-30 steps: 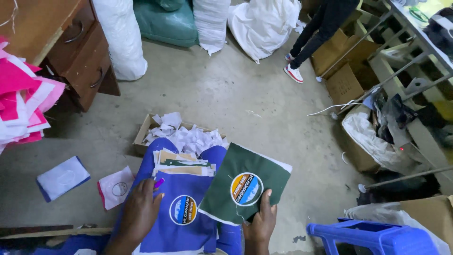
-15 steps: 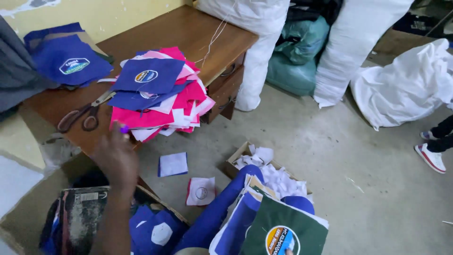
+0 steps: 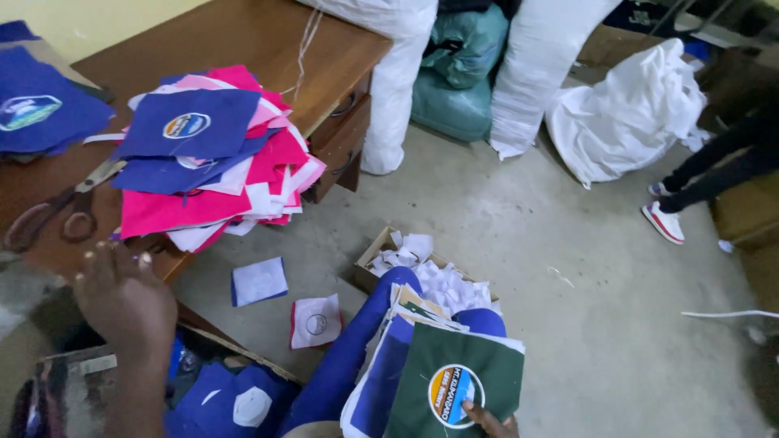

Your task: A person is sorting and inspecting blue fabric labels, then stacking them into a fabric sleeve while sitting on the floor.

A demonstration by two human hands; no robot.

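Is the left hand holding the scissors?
No, the left hand hovers empty with fingers spread near the desk edge, while the scissors lie apart on the wooden desk.

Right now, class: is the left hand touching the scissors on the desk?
Apart. The head view shows bare wooden desk between the left hand and the scissors.

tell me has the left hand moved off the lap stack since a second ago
Yes. The left hand has left the lap stack and reached out to the wooden desk's edge, just below the scissors.
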